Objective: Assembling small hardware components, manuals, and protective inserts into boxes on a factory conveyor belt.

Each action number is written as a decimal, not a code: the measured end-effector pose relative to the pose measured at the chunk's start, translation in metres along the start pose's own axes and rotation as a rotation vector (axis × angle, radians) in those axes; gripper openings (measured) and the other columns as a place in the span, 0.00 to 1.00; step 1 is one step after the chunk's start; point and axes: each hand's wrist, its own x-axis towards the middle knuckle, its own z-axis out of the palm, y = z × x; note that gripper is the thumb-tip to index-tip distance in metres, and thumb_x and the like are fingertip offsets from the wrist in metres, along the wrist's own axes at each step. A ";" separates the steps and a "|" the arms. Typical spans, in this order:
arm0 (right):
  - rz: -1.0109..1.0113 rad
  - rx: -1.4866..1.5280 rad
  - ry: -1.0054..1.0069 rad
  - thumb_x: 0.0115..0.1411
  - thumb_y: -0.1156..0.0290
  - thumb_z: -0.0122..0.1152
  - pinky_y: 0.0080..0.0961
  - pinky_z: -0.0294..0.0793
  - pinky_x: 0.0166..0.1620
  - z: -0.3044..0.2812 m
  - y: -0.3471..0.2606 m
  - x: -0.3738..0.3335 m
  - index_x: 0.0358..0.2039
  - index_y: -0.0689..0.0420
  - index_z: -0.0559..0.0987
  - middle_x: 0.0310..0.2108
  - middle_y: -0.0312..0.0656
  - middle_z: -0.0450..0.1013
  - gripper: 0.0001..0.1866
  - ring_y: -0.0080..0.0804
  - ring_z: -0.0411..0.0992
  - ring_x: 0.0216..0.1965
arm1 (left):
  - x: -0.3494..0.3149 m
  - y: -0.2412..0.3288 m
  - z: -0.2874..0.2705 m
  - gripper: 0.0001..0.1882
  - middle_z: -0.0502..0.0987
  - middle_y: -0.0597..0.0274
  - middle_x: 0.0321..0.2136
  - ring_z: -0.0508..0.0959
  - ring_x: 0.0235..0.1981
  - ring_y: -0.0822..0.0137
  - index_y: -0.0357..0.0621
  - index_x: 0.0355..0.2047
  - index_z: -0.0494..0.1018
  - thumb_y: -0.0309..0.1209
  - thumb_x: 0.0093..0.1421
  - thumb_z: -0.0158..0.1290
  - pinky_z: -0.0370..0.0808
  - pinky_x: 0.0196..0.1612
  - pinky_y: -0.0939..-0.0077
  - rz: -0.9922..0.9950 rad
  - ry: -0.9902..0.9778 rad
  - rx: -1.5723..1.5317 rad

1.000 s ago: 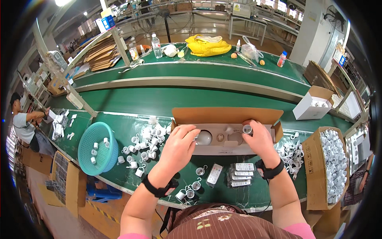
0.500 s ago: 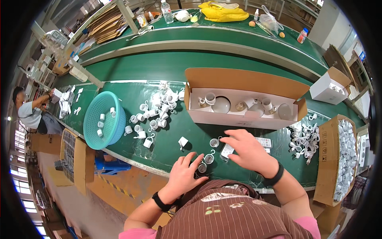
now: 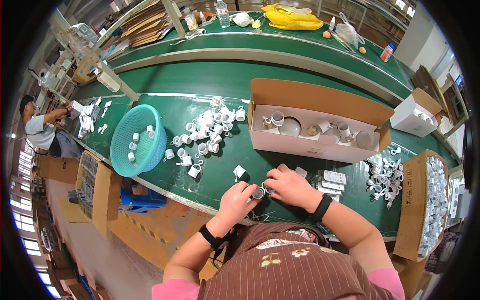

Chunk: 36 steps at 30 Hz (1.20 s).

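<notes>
Close to the table's near edge, my left hand [image 3: 236, 204] has its fingers closed around a small white cup-shaped lamp socket [image 3: 258, 193]. Right beside it, my right hand [image 3: 295, 190] curls its fingers over another white socket [image 3: 269, 189], which they partly hide. A single white socket with a hook [image 3: 239, 171] lies just beyond my left hand. To the right of my right hand is a small stack of white remote controls [image 3: 334, 177]; a further one is partly covered by that hand.
A long open carton [image 3: 305, 145] holding bulbs and sockets stands beyond my hands. Left are a heap of sockets [image 3: 212, 125] and a turquoise basket [image 3: 161, 145]. White cables [image 3: 386, 179] and a carton of wrapped parts [image 3: 414, 200] lie right. A person [image 3: 42, 125] works far left.
My right hand has come down and left onto a socket, its spread fingers now curled. My left hand has closed on the sockets, which now sit together between both hands. The view has shifted slightly.
</notes>
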 end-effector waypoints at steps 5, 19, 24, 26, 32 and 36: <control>0.009 -0.059 0.008 0.49 0.66 0.69 0.34 0.79 0.40 0.008 0.014 -0.001 0.39 0.51 0.75 0.35 0.40 0.70 0.17 0.41 0.73 0.41 | 0.007 -0.001 -0.005 0.18 0.76 0.58 0.31 0.78 0.32 0.54 0.46 0.41 0.77 0.33 0.50 0.67 0.76 0.36 0.63 -0.143 -0.047 -0.148; 0.209 -0.040 0.474 0.51 0.73 0.69 0.35 0.77 0.41 -0.175 0.022 -0.044 0.46 0.54 0.79 0.39 0.41 0.77 0.20 0.42 0.76 0.40 | 0.126 0.065 -0.088 0.21 0.75 0.57 0.30 0.78 0.28 0.54 0.50 0.50 0.75 0.30 0.55 0.64 0.74 0.29 0.63 0.171 0.035 -0.182; 0.209 -0.226 0.364 0.49 0.74 0.69 0.35 0.76 0.43 -0.192 0.050 -0.047 0.47 0.53 0.79 0.39 0.41 0.77 0.22 0.42 0.75 0.42 | 0.185 0.071 -0.075 0.27 0.75 0.58 0.32 0.79 0.30 0.53 0.54 0.56 0.72 0.33 0.55 0.63 0.77 0.33 0.61 0.289 -0.013 0.127; 0.261 -0.183 0.325 0.49 0.75 0.69 0.36 0.76 0.44 -0.196 0.054 -0.052 0.47 0.55 0.79 0.40 0.42 0.77 0.22 0.43 0.75 0.43 | 0.190 0.071 -0.076 0.28 0.75 0.54 0.31 0.78 0.33 0.52 0.52 0.58 0.70 0.32 0.56 0.62 0.76 0.35 0.59 0.245 -0.090 0.198; 0.337 -0.239 0.471 0.48 0.73 0.70 0.37 0.74 0.45 -0.198 0.075 -0.068 0.43 0.56 0.80 0.38 0.41 0.76 0.19 0.43 0.74 0.42 | 0.181 0.059 -0.088 0.28 0.76 0.55 0.33 0.79 0.33 0.53 0.48 0.58 0.70 0.32 0.55 0.62 0.77 0.36 0.60 0.197 -0.006 0.136; 0.330 -0.431 0.488 0.48 0.74 0.69 0.36 0.71 0.44 -0.195 0.076 -0.073 0.39 0.58 0.80 0.36 0.39 0.76 0.15 0.42 0.73 0.39 | 0.156 0.063 -0.103 0.25 0.76 0.56 0.32 0.78 0.32 0.54 0.43 0.53 0.73 0.28 0.54 0.63 0.75 0.35 0.62 0.177 0.087 -0.023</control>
